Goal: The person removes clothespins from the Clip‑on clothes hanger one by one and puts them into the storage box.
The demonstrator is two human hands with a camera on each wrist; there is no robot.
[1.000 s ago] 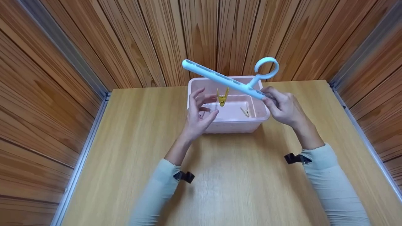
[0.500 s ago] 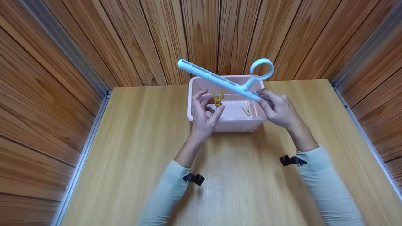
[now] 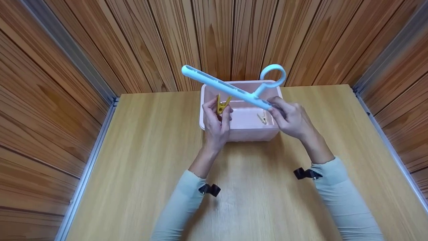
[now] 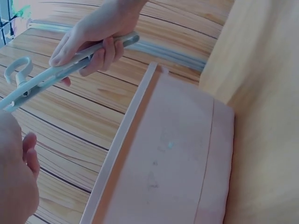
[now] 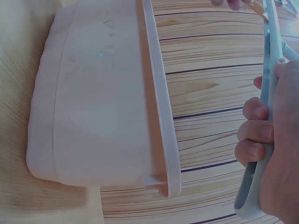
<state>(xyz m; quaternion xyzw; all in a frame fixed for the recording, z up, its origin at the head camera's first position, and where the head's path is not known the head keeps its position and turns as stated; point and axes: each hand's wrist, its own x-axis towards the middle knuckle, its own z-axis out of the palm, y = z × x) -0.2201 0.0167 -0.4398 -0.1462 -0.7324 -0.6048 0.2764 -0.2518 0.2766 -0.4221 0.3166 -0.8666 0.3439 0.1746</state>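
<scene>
Head cam: high up on person's side of the wooden table (image 3: pixel 133 160), facing fwd & steeply down. Widest, farthest view: L hand (image 3: pixel 217 129), R hand (image 3: pixel 291 117), plank wall (image 3: pixel 214 43) at back, and a look into the pink tub (image 3: pixel 247 134).

L wrist cam (image 3: pixel 209 189): low, close to tub's front outer side, facing fwd; rolled sideways, so table's at frame R, wall at frame L. L hand v. close, cut by frame edge; R hand farther off, up top.

R wrist cam (image 3: pixel 307 173): also low & close, rolled opp. way, table at frame L. R hand v. close, at frame R; L hand's fingers at top edge.

Wrist views share tub front, wall & blue hanger (image 3: pixel 224 87), all in head view too.
</scene>
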